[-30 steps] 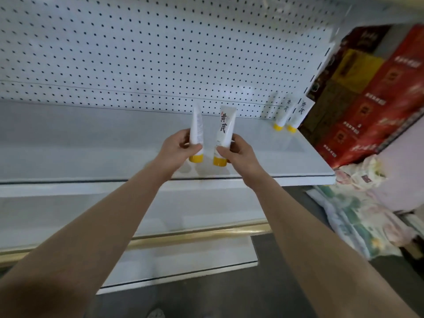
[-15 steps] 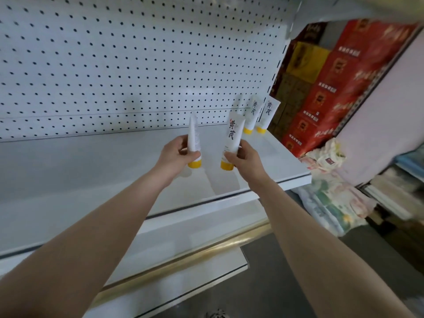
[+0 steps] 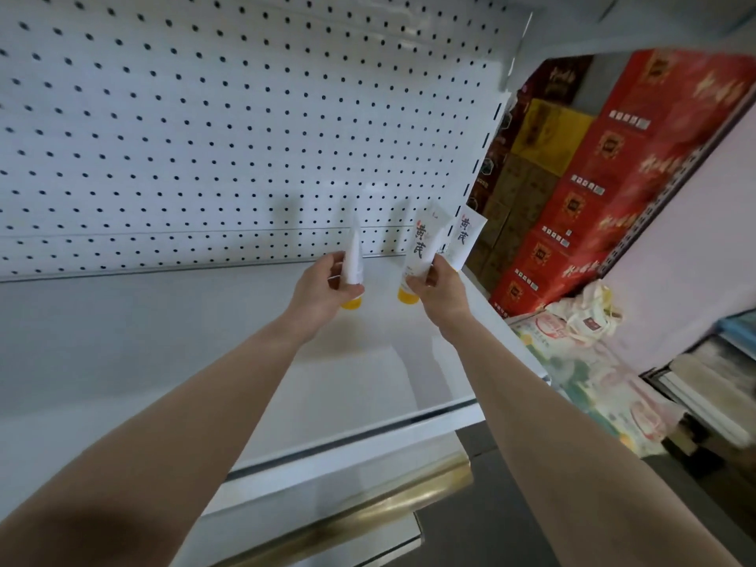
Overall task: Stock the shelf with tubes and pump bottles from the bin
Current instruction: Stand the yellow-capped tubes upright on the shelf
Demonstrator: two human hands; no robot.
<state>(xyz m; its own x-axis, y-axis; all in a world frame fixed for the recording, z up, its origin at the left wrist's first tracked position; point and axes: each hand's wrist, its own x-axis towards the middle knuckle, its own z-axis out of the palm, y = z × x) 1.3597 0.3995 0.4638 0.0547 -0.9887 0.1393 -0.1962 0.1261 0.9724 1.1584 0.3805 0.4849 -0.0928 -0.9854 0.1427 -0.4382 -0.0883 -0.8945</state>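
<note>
The left hand [image 3: 323, 288] pinches the left tube [image 3: 354, 255] and the right hand [image 3: 442, 292] the right tube [image 3: 423, 247], fingers closed round each body just above its yellow cap, both tubes cap-down over the shelf [image 3: 163, 341] near its right rear corner. To seat them well, each cap should land flat beside the standing tube [image 3: 465, 239], the body leaning on the pegboard [image 3: 204, 137], before release. The shelf is white and smooth; red cartons [image 3: 613, 186] and bags [image 3: 581, 321] lie right of it.
</note>
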